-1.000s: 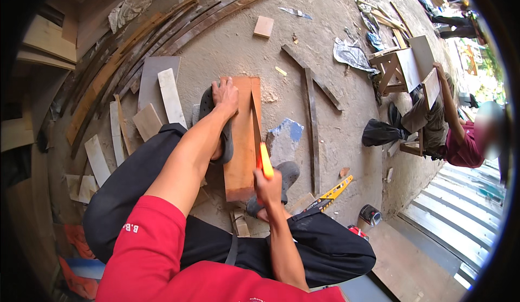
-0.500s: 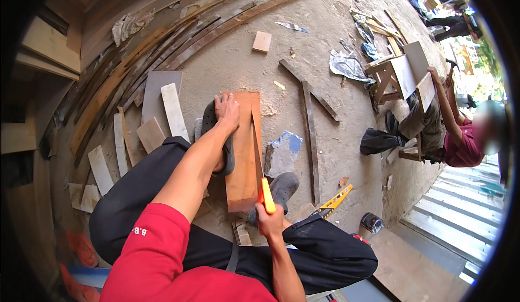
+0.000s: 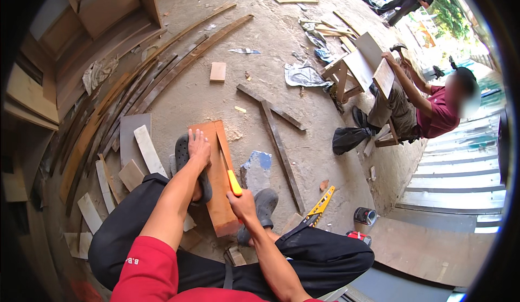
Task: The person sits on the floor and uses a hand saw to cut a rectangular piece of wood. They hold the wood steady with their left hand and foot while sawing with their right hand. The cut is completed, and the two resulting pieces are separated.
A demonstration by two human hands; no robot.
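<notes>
A thick reddish-brown wooden plank [image 3: 216,214] lies lengthwise on the ground between my feet. My left hand [image 3: 199,149] rests flat on its far left part with the fingers stretched out. My right hand [image 3: 242,203] is closed around the yellow-orange handle of a handsaw [image 3: 234,183], above the plank's right side. The thin blade points away from me along a lengthwise cut near the right edge. My left foot in a grey clog [image 3: 182,151] is against the plank's left side; the right clog [image 3: 266,204] stands to its right.
A grey-blue concrete block [image 3: 257,169] lies right of the plank. A second, yellow saw [image 3: 319,207] and a paint can [image 3: 365,216] are farther right. Long wooden strips [image 3: 189,50] spread at far left. A co-worker [image 3: 433,110] sits at right with a hammer [image 3: 398,47].
My right hand has pushed the saw forward along the plank, away from me. My left hand stays on the wood. The whole view has shifted, showing more at the far side.
</notes>
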